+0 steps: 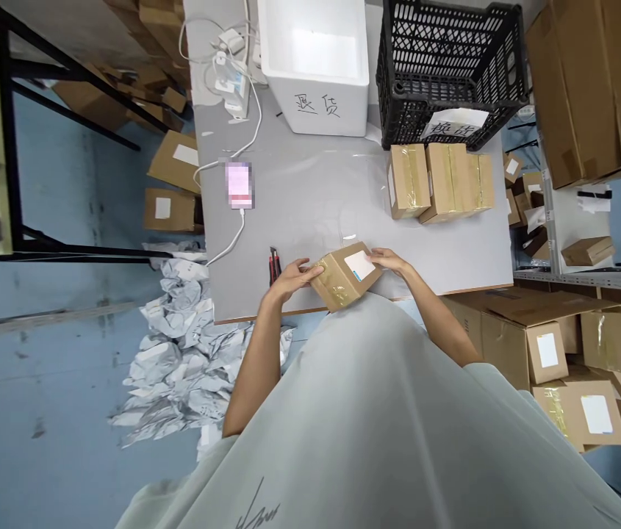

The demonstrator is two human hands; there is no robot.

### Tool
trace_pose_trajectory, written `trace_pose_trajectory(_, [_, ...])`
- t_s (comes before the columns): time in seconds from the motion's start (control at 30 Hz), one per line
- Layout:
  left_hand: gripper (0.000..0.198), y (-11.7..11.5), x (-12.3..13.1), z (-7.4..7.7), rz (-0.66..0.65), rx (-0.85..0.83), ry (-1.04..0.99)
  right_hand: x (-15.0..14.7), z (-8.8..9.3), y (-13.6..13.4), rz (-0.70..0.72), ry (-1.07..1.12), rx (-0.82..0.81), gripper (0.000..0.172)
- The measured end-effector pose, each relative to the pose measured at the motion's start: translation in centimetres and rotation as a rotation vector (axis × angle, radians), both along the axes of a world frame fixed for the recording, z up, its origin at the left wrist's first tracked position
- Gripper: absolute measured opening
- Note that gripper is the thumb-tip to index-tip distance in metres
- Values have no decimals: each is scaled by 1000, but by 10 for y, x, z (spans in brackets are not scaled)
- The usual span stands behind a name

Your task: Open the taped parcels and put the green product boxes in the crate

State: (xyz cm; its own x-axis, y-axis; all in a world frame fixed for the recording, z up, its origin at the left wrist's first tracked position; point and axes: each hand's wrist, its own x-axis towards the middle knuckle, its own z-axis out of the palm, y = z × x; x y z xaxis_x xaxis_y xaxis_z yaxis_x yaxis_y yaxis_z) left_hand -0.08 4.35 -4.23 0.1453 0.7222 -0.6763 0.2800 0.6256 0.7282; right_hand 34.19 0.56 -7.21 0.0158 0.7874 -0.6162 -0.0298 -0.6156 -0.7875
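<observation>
A small taped cardboard box (337,283) is held tilted at the table's front edge, close to my shirt. My left hand (292,279) grips its left end, thumb on top. At the opposite end, my right hand (390,260) holds the box beside a white label (359,265) on its face. Shiny clear tape runs over the side of the box nearest my left hand. Just left of that hand, a red and black utility knife (274,265) lies on the grey table (310,191). The undersides of the box are hidden.
A white bin (315,95) and a black crate (453,81) stand at the back. Before the crate are three taped boxes (410,180). A phone (240,185) with a cable lies left. Grey mailing bags (189,353) heap on the floor; cartons (508,338) stand right.
</observation>
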Motion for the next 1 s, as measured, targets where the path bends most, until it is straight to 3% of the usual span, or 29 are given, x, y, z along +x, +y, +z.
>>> trace_pose_trajectory(0.1, [101, -4, -1, -1, 99, 109, -56, -6, 6, -13, -1, 7, -18, 68])
trace_pose_trajectory(0.23, [83, -8, 6, -1, 153, 304, -225, -6, 17, -38, -179, -30, 132, 68])
trace_pose_trajectory(0.4, [58, -15, 21, -13, 150, 165, -244, -11, 16, -60, -278, -158, 166, 62])
trace_pose_trajectory(0.67, [37, -18, 32, -27, 226, 220, -23, -9, 5, -67, -226, -244, 171, 60])
trace_pose_trajectory(0.83, [47, 10, 63, -17, 201, 519, 127, 40, 10, -63, -309, -317, 267, 62])
trace_pose_trajectory(0.9, [47, 25, 90, -11, 129, 582, 88, 75, 17, -59, -392, -377, 297, 64])
trace_pose_trajectory(1.0, [49, 46, 143, -3, 4, 537, -5, 131, 30, -51, -546, -465, 275, 73])
